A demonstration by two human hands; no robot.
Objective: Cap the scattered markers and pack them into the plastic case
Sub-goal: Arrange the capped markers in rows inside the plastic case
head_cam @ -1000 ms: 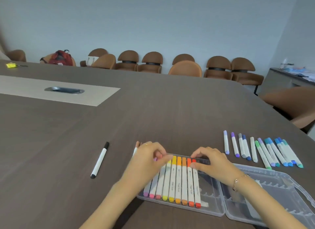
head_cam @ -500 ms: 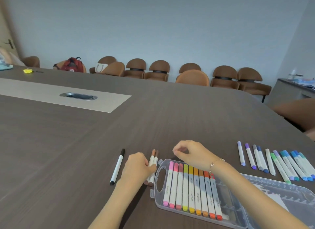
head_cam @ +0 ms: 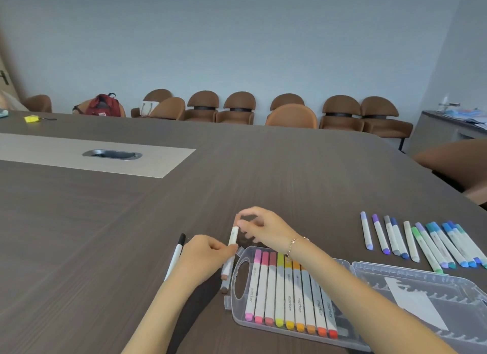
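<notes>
Both hands (head_cam: 259,228) pinch one marker (head_cam: 233,235) beside case (head_cam: 238,280).

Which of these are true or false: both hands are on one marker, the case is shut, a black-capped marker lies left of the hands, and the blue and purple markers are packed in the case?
1. Both the left hand and the right hand hold one marker. True.
2. The plastic case is shut. False: it lies open.
3. A black-capped marker lies left of the hands. True.
4. The blue and purple markers are in the case. False: they lie on the table beyond it.
</notes>
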